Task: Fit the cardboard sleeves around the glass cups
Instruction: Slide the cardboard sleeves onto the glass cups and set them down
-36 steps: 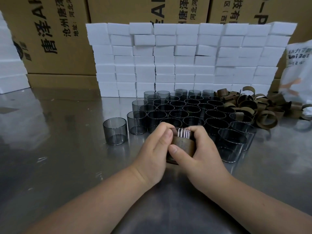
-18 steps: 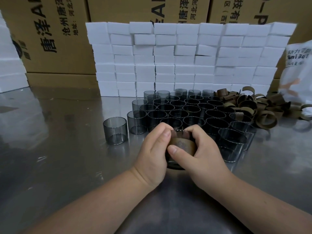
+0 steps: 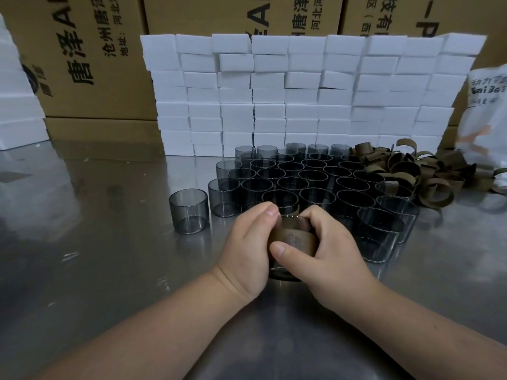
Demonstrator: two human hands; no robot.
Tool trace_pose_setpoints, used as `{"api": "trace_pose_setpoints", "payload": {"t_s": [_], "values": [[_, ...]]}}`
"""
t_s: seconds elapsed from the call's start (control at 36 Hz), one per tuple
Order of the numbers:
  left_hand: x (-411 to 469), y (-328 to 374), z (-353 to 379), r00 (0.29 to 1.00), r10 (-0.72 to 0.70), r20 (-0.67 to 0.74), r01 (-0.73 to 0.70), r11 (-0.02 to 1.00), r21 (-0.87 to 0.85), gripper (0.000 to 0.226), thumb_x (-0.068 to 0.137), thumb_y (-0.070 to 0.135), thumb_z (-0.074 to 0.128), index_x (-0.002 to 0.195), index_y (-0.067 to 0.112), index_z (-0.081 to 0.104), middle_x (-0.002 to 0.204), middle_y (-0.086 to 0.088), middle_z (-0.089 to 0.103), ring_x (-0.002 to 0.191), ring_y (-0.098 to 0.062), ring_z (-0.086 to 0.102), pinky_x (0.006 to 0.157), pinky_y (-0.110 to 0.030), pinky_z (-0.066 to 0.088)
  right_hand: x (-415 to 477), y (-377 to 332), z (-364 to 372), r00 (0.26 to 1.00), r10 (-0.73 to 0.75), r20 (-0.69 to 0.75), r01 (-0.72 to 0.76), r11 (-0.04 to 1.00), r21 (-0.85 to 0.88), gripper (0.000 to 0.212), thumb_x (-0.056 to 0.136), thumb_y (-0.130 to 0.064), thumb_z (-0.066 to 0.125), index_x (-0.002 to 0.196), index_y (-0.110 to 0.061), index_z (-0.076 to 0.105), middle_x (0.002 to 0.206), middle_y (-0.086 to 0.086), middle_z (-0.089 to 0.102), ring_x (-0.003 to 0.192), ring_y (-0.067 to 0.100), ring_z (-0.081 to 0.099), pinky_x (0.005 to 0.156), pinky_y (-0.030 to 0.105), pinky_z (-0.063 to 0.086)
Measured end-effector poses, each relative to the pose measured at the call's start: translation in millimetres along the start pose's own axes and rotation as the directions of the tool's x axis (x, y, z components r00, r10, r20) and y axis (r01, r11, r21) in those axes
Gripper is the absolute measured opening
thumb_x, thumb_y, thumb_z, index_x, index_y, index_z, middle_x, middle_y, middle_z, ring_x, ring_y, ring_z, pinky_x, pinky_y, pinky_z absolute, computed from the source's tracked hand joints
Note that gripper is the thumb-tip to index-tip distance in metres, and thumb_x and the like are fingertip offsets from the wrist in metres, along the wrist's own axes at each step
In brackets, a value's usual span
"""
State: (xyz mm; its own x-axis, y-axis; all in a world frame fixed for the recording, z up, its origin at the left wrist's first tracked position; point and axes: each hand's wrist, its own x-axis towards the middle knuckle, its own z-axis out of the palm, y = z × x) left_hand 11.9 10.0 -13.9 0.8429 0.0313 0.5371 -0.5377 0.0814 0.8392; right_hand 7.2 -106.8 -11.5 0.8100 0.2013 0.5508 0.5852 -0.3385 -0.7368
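A brown cardboard sleeve (image 3: 295, 238) wraps a smoky glass cup (image 3: 282, 273) standing on the steel table in the centre of the head view. My left hand (image 3: 247, 248) grips the cup and sleeve from the left, fingers curled over the rim. From the right, my right hand (image 3: 323, 248) holds the same cup, its thumb pressed on the sleeve's front. Behind them stand several bare grey glass cups (image 3: 301, 176) packed in rows, and one cup (image 3: 188, 210) stands apart at the left. A heap of loose brown sleeves (image 3: 411, 171) lies at the right rear.
A wall of stacked white foam blocks (image 3: 301, 97) runs behind the cups, with printed cardboard cartons (image 3: 96, 56) behind it. More white blocks (image 3: 16, 105) sit at the far left, and a white plastic bag (image 3: 488, 111) at the far right. The steel table (image 3: 96, 242) is reflective.
The sleeve has slid down over the cup, and the ribbed top end seen one second ago is covered. Both hands stay wrapped round the cup in the same spot.
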Motion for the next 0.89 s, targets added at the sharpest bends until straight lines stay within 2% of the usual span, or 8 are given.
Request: {"api": "trace_pose_setpoints", "payload": {"t_s": [0.44, 0.56, 0.89], "values": [[1.1, 3.3, -0.6, 1.000, -0.021, 0.014, 0.020, 0.999, 0.041, 0.027, 0.079, 0.024, 0.037, 0.056, 0.009, 0.034, 0.054, -0.001, 0.031, 0.055, -0.015, 0.032, 0.051, -0.027, 0.029, -0.8, 0.1, 0.8, 1.000, -0.011, 0.000, 0.011, 0.999, -0.036, 0.048, 0.050, -0.060, 0.058, 0.068, -0.017, 0.048, 0.062, -0.016, 0.050, 0.053, 0.002, 0.046, 0.048, 0.016, 0.037], [1.0, 2.9, -1.5, 0.999, -0.008, 0.032, 0.006, 0.998, 0.057, 0.028, 0.080, 0.024, 0.036, 0.054, 0.012, 0.033, 0.051, 0.006, 0.032, 0.052, -0.009, 0.032, 0.049, -0.022, 0.030, -0.9, 0.1, 1.1, 1.000, -0.010, 0.004, 0.010, 1.000, -0.014, 0.045, 0.050, -0.058, 0.059, 0.068, -0.018, 0.048, 0.061, -0.016, 0.050, 0.053, 0.001, 0.046, 0.048, 0.016, 0.037], [1.8, 2.5, -1.7, 0.998, -0.011, 0.061, 0.009, 1.000, 0.027, 0.029, 0.081, 0.023, 0.036, 0.054, 0.014, 0.036, 0.049, 0.011, 0.037, 0.049, -0.003, 0.035, 0.049, -0.017, 0.033, -1.3, -0.8, 0.9, 1.000, -0.017, 0.017, 0.017, 1.000, 0.006, 0.040, 0.051, -0.056, 0.059, 0.068, -0.021, 0.049, 0.062, -0.017, 0.053, 0.053, 0.000, 0.048, 0.048, 0.013, 0.037]]}}
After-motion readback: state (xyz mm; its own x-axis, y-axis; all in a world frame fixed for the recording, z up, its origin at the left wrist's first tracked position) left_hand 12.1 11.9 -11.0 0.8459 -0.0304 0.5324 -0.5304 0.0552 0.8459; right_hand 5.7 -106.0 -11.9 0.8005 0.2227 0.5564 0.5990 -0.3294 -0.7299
